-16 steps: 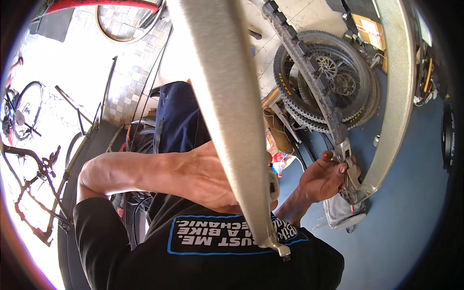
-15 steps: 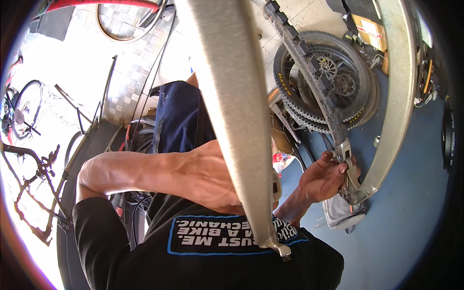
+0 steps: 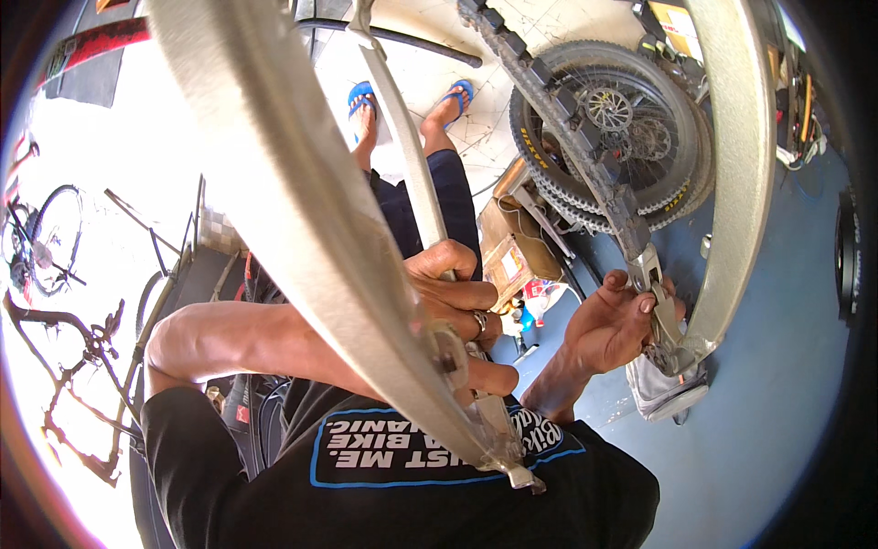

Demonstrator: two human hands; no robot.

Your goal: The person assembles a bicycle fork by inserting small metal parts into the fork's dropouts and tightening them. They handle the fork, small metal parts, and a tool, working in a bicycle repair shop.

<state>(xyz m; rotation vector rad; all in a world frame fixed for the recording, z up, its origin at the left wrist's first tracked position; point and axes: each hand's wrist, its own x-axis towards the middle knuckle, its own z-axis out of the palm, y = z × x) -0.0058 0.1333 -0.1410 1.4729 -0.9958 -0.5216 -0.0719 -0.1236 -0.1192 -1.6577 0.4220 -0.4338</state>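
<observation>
A pale bare-metal bicycle frame part stands close in front of me, with a broad curved left stay (image 3: 274,183) and a similar right stay (image 3: 745,156). My left hand (image 3: 462,306), a ring on one finger, reaches behind the left stay. Its fingers are wrapped round a slim metal bar (image 3: 412,146), whose lower end they partly hide. My right hand (image 3: 617,320) is closed at a metal pivot joint (image 3: 651,274), thumb and fingers pinching it. That joint links the right stay to a muddy bar (image 3: 567,119) with black blocks along it.
Stacked knobbly bicycle wheels (image 3: 604,119) lie beyond the muddy bar. A cardboard box (image 3: 512,233) stands past my left hand, and a grey bag (image 3: 666,389) lies below my right. Bike frames (image 3: 69,329) fill the left side. My feet wear blue flip-flops (image 3: 361,96).
The left stay's upper part has swung left, and the slim bar has come into view. My left hand's fingers now show round that bar. My right hand stays at the joint.
</observation>
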